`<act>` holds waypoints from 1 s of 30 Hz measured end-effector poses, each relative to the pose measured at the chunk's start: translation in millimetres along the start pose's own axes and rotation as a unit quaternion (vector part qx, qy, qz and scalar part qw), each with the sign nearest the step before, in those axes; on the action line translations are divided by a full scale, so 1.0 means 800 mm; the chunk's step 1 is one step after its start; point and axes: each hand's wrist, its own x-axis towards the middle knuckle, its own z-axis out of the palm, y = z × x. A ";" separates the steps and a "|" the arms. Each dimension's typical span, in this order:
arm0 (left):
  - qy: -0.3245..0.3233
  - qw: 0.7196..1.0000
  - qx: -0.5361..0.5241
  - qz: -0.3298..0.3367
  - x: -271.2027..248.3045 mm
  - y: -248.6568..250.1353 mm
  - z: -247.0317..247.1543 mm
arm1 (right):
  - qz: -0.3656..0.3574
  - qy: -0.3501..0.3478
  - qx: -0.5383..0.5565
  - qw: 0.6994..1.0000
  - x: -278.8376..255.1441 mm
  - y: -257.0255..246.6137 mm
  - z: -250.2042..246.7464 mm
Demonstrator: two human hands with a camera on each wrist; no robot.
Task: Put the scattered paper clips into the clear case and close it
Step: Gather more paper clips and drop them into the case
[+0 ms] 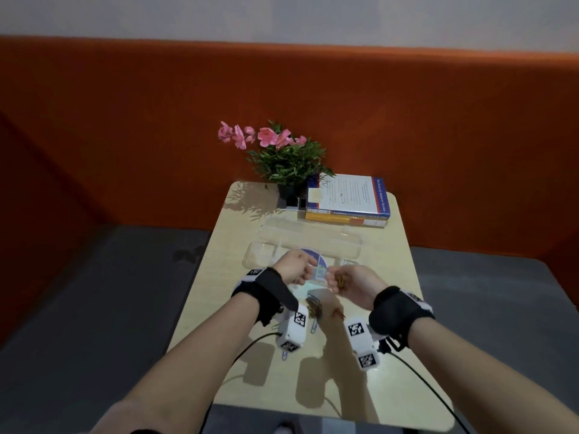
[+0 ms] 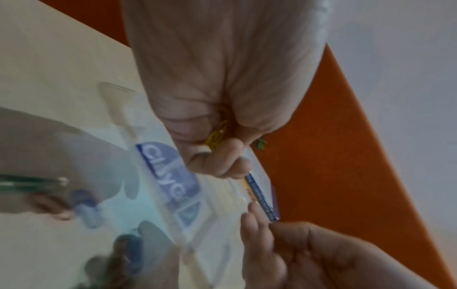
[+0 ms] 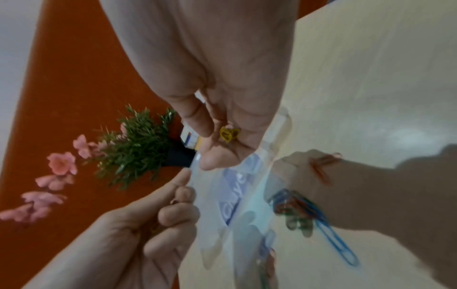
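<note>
Small pale beige table (image 1: 398, 277) with rounded corners carries everything. At its far edge a black pot of green leaves and pink artificial flowers (image 1: 283, 158) sits just beside a stack of books with a white-and-blue cover on top (image 1: 347, 200); in front of those lies a large clear plastic organiser box (image 1: 307, 245), lid open. Nearer the front, loose coloured paper clips (image 1: 313, 303) lie scattered on the tabletop, among them a blue one (image 3: 338, 248) and a reddish one (image 3: 321, 168).

A potted plant (image 1: 283, 161) with pink flowers stands at the table's (image 1: 398, 277) far edge in the upper middle of the frame, touching a stack of books (image 1: 346, 202) on its right.
</note>
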 end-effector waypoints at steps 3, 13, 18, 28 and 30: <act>-0.008 0.999 -0.037 -0.009 0.011 0.031 0.013 | -0.017 0.039 0.043 0.998 0.010 -0.031 -0.009; -0.030 0.994 -0.090 -0.063 0.051 0.053 0.031 | 0.006 0.096 0.027 0.995 0.048 -0.064 -0.014; -0.029 0.988 -0.147 -0.037 0.051 0.055 0.021 | 0.028 0.082 -0.044 0.995 0.056 -0.063 -0.004; 0.011 0.986 0.115 0.119 -0.001 -0.002 -0.018 | -0.057 0.004 -0.190 0.980 0.004 -0.002 -0.014; 0.026 0.973 0.195 0.120 -0.020 -0.029 -0.027 | -0.048 0.011 -0.310 0.949 0.001 0.031 -0.019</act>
